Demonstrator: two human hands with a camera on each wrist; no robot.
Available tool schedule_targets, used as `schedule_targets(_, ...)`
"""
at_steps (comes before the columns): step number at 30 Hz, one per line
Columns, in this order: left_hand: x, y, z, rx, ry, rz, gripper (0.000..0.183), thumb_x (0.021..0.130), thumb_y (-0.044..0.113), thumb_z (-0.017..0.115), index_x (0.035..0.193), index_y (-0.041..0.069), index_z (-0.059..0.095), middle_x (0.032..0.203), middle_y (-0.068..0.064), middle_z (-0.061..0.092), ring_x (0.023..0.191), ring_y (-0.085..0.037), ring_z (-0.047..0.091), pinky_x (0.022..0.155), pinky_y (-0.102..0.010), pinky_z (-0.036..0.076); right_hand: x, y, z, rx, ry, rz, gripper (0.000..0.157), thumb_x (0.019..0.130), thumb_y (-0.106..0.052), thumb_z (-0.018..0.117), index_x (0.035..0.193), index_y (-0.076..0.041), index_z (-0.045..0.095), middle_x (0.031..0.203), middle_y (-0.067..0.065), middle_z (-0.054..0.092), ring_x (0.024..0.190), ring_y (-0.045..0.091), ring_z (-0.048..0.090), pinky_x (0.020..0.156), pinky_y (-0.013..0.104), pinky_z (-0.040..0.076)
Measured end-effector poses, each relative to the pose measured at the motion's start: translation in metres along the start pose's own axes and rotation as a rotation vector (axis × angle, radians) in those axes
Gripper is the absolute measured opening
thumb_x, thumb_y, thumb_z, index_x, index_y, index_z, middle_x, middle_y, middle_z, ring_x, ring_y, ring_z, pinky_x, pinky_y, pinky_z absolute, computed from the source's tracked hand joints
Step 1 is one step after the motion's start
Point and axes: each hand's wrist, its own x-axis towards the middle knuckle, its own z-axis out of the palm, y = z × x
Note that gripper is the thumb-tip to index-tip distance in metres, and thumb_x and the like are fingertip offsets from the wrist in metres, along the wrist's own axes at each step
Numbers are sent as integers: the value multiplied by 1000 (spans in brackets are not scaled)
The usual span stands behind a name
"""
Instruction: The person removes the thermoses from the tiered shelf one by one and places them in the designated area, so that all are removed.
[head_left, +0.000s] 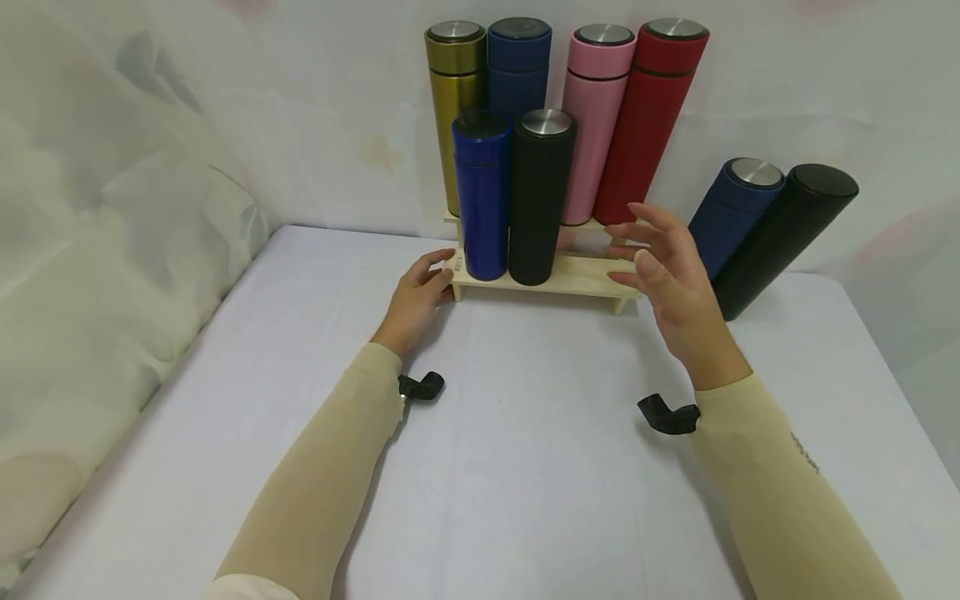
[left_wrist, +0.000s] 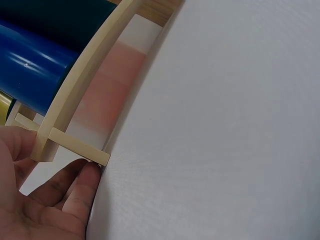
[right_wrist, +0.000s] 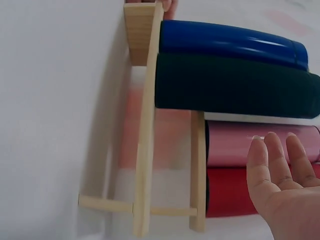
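A two-tier wooden rack point(head_left: 585, 277) carries several thermos flasks. Its lower step holds a shiny blue flask point(head_left: 482, 208) and a black flask point(head_left: 542, 200) side by side, at the left and middle. Behind, the upper step bears a gold flask point(head_left: 450, 125), a dark blue flask point(head_left: 519, 71), a pink flask point(head_left: 592, 133) and a red flask point(head_left: 652, 117). My left hand point(head_left: 416, 300) holds the rack's left end, thumb at the step's edge point(left_wrist: 44, 145) and fingers by the leg. My right hand point(head_left: 675, 287), fingers spread and slightly bent, hovers at the right end, holding nothing.
To the right of the rack, a navy flask point(head_left: 735, 204) and another black flask point(head_left: 787, 233) stand close together, partly behind my right hand. The rack is on a white-covered table point(head_left: 525, 450). Pale patterned fabric point(head_left: 300, 117) hangs behind and at the left.
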Motion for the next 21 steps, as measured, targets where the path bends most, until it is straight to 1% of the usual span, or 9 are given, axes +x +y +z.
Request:
schedule_targets(8,-1,0,0,-5,0,1,42,116,18,57,158,13,57,148,-21,59,130,-32,63,107,-39,56,19,15,12,-20,7,25,62,106,-34,65,161,-13,45,151,20,51,135,38,54,109,48,51)
schedule_targets(11,-1,-1,0,-7,-2,-3,42,116,18,58,158,13,57,148,-21,59,130,-33,62,108,-39,56,27,21,16,-47,16,45,61,107,-31,64,161,-12,43,152,20,48,136,38,53,109,48,52)
schedule_targets(16,-1,-1,0,-6,-2,-3,42,116,18,58,158,13,57,148,-21,59,130,-33,63,108,-39,56,38,31,21,-74,27,72,62,107,-25,62,162,-7,40,153,22,44,136,35,50,111,53,50)
schedule_targets(18,-1,0,0,-4,-1,-1,42,116,18,58,157,13,58,148,-21,59,130,-32,63,108,-38,56,43,35,24,-82,31,78,62,106,-24,62,162,-7,41,153,21,44,135,33,50,111,54,49)
schedule_targets(21,-1,1,0,1,1,0,42,116,18,58,157,14,58,148,-20,59,129,-32,63,107,-38,56,48,40,28,-90,29,90,62,106,-22,63,163,-8,40,153,20,43,134,31,51,109,52,49)
